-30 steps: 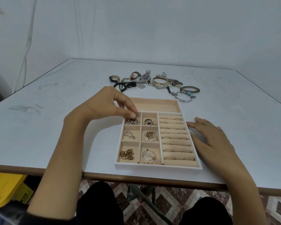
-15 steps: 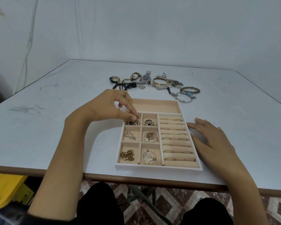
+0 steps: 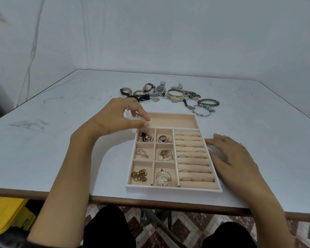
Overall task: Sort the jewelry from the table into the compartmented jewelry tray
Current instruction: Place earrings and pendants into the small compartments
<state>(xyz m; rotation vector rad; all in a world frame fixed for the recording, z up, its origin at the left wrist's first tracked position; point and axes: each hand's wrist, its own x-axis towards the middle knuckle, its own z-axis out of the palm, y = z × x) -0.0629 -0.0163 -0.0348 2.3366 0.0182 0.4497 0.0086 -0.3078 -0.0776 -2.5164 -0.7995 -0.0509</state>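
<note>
Backdrop: pale wall, and in front of it a white surface (image 3: 52, 144) with a brown front edge, scuffed grey to the left of the tray.
Tray: the jewelry tray (image 3: 168, 188) sits near the front edge, white outside, peach inside. It has six small compartments at its left, ring rolls at its right and one long compartment across its far end.
Far-left compartment: pearl and dark pieces (image 3: 146, 137).
Far-middle compartment: chunky rings (image 3: 164, 139).
Middle row: a silver heart pendant (image 3: 141, 153) at left, a gold-and-pearl tangle (image 3: 166, 154) beside it.
Near row: a gold chain (image 3: 139, 175) at left, a silver-and-pearl piece (image 3: 163, 178) beside it.
Ring rolls: thin rings (image 3: 195, 135) tucked into the slots.
Unsorted pile: the loose jewelry (image 3: 174, 99) lies on the surface beyond the tray's far end — watches (image 3: 161, 88), a gold bangle (image 3: 175, 93), a beaded bracelet (image 3: 208, 102).
Left hand: my left hand (image 3: 118, 119) hovers over the tray's far-left corner. My fingers (image 3: 140, 111) are loosely curled, thumb and forefinger tips close together, and I see nothing held between them.
Right hand: my right hand (image 3: 234, 158) lies flat on the surface along the tray's right wall, fingers straight and slightly spread, gripping nothing — whether they touch the wall I cannot tell.
Below the surface: a yellow bin (image 3: 5, 215) far to the tray's left, and patterned floor tiles (image 3: 186, 224).
</note>
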